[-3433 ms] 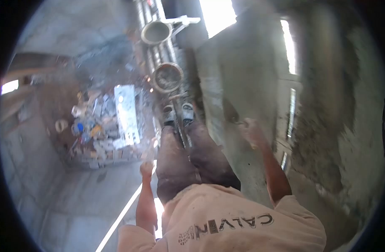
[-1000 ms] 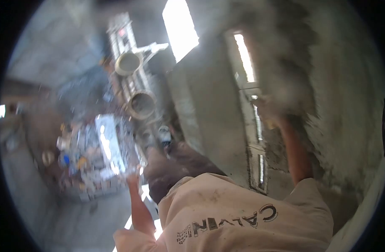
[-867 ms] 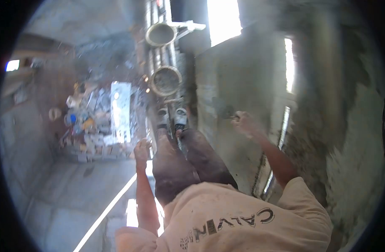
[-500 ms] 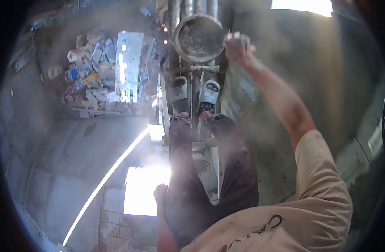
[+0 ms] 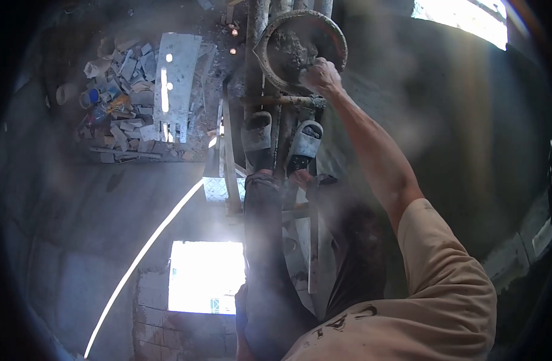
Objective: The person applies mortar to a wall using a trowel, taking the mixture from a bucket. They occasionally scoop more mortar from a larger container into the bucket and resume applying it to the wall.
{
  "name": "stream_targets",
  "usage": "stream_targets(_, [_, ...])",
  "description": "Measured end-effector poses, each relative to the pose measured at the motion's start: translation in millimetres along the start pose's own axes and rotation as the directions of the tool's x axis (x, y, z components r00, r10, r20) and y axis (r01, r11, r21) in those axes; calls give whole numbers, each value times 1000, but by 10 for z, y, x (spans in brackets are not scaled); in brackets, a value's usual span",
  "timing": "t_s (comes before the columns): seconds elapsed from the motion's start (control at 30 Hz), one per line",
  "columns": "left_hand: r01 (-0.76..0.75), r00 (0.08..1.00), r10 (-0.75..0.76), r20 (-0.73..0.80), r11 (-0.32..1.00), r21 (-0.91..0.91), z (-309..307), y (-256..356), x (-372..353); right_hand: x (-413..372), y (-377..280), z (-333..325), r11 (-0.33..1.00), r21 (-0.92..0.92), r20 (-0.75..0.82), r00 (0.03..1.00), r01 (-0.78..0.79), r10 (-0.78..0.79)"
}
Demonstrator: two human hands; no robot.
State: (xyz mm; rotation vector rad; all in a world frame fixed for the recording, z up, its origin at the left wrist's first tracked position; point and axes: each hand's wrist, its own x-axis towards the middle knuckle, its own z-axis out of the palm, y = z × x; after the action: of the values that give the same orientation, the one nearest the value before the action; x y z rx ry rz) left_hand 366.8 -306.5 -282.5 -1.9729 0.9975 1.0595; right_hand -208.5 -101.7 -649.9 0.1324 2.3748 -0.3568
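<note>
The right hand (image 5: 321,77), arm (image 5: 378,144) outstretched, curls over the bucket (image 5: 343,47), though what it holds I cannot tell.

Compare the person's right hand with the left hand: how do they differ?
Place: the right hand is at the bucket, reaching in over its rim; the left hand is low beside the left leg.
Pose: the right hand is stretched out ahead, while the left hand stays near the body.
Visibility: the right hand shows fairly well; the left hand is dim and hard to make out.
Shared: both are bare.
</note>
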Motion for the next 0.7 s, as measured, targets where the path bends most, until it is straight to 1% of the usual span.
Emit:
stream_targets(0.07, [5,1000,-5,-10,1000,9,4,-2,-32,218,244,504,986,30,-46,986,164,-162])
stream_targets(0.13, [6,1000,-5,-17,1000,15,-23,4,-51,217,524,613,935,50,-100,933,352,-346])
stream_targets(0.17, [-2,1000,2,-19,1000,11,-17,-3,-37,-77,449,404,919,184,-168,932,349,-321])
stream_targets(0.27, [-30,999,30,-14,1000,7,-52,23,-75,-598,388,52,914,385,-80,991,127,-104])
stream_targets(0.37, [-91,996,91,22,996,13,-80,71,-126,-771,448,-141,944,312,-157,986,104,-57])
stream_targets(0.43, [-145,988,145,46,989,-2,-100,113,-160,-855,606,-38,934,349,-198,980,79,-9])
stream_targets(0.5, [-205,974,206,90,979,-17,-131,186,-163,-1182,494,-721,946,280,-291,953,166,-81])
stream_targets(0.53, [-238,964,240,118,971,-29,-140,230,-139,-1515,319,-1211,951,181,-356,918,251,-174])
stream_targets(0.6, [-303,931,311,188,950,-73,-105,389,-2,-2203,-37,-2234,991,56,-282,954,122,-102])
stream_targets(0.63, [-322,915,337,223,941,-99,-62,493,86,-2465,-45,-2598,986,100,-385,919,134,-86])
stream_targets(0.7, [-329,890,365,273,929,-168,45,707,254,-3122,-257,-3706,982,164,-347,938,90,-28])
